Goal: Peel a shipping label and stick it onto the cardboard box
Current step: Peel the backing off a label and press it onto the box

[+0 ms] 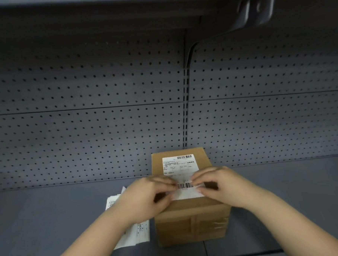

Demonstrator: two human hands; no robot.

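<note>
- Shipping label (180,169) flat on cardboard box (189,204) top, long axis running 12 to 6.
- Left hand (146,196) at 9, right hand (223,185) at 3, both pinching its near end, equally close.

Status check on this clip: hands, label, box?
Left hand and right hand both pinching the label's near end. Label lying on top of the box, far end down. Loose papers left of box, nothing blocking.
</note>
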